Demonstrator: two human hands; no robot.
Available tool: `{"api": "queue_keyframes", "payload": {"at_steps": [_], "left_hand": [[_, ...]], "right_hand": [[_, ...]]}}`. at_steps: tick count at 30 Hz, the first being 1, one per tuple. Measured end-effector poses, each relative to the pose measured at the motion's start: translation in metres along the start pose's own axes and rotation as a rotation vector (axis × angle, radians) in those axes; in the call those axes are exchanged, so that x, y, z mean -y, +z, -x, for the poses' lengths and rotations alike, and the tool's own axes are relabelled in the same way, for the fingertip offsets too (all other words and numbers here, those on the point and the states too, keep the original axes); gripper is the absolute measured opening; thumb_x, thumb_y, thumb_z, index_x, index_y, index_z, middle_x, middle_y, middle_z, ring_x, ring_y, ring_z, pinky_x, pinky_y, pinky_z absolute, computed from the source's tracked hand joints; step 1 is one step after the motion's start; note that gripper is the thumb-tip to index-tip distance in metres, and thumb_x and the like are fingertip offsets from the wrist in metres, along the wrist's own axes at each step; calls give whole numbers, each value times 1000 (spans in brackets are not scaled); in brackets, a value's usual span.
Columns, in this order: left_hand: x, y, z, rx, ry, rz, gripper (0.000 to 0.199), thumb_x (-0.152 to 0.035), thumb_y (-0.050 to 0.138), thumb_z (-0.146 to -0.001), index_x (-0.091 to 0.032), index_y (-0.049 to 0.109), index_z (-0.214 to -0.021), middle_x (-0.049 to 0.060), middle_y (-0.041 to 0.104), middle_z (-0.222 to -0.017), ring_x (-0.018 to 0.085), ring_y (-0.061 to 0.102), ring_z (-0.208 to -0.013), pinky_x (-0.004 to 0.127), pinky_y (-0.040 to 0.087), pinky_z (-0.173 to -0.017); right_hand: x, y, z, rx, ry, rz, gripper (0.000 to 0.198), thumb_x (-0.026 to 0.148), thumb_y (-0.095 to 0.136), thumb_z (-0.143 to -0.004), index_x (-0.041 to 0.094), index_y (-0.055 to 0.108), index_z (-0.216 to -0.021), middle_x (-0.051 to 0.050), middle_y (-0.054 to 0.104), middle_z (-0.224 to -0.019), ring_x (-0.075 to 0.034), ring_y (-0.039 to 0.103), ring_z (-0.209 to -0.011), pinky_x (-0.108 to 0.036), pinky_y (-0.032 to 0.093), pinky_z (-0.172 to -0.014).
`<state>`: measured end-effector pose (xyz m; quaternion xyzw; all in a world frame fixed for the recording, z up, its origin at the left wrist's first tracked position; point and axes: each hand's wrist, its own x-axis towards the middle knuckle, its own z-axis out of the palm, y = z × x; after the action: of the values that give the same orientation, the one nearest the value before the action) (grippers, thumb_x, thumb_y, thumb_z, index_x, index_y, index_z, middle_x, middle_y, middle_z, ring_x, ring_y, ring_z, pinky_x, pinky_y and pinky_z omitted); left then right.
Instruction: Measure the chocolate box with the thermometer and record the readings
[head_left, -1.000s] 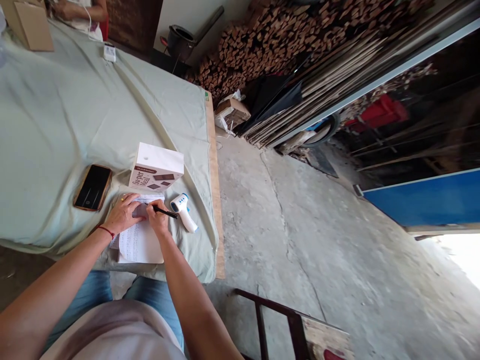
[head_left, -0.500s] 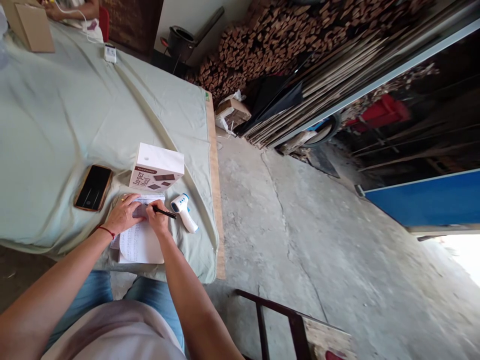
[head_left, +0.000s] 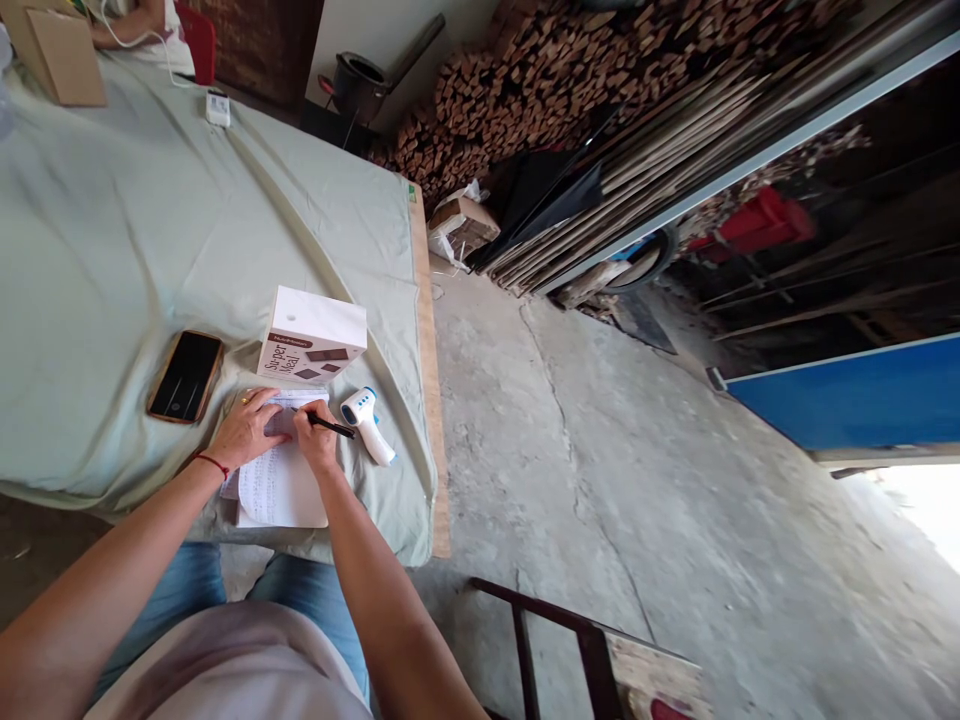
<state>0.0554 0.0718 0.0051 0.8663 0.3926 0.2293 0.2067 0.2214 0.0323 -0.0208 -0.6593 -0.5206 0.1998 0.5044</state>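
Note:
A notebook (head_left: 289, 490) with handwritten lines lies at the near edge of the cloth-covered table. My left hand (head_left: 244, 430) rests on it with the fingers spread, pressing the page. In my right hand (head_left: 315, 440) is a black pen (head_left: 331, 425), its tip against the upper part of the page. Just beyond the notebook stands a white "Super Meal" box (head_left: 319, 318). A white and blue infrared thermometer (head_left: 369, 428) lies right of my right hand. To the left of my left hand is a smartphone (head_left: 185, 377) with a dark screen.
Pale green cloth (head_left: 172, 220) covers the table, whose wooden edge (head_left: 429, 350) shows at right. A cardboard box (head_left: 64, 60) and a white adapter (head_left: 217, 108) sit at the far end, near another person's arm (head_left: 139, 22). A dark metal frame (head_left: 525, 610) stands on the floor.
The pen in my right hand has shifted very slightly right on the page. My left hand stays in place, and the view has moved a little.

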Motion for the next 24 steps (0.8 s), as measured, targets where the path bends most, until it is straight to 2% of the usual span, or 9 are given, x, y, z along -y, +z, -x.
{"api": "queue_keyframes", "payload": {"at_steps": [17, 24], "left_hand": [[1, 1, 0, 9, -3, 6, 30, -26, 76, -79, -22, 75, -108, 12, 63, -143, 34, 56, -135, 52, 48, -116], [2, 1, 0, 10, 2, -4, 30, -28, 75, -79, -22, 74, -108, 12, 64, -141, 33, 56, -135, 51, 48, -116]], "right_hand": [[-1, 0, 0, 6, -20, 17, 12, 32, 50, -81, 27, 45, -72, 4, 53, -64, -16, 48, -61, -29, 45, -64], [-2, 0, 1, -35, -14, 16, 12, 33, 49, -82, 27, 45, -72, 4, 53, -65, -16, 46, -61, -29, 44, -63]]}}
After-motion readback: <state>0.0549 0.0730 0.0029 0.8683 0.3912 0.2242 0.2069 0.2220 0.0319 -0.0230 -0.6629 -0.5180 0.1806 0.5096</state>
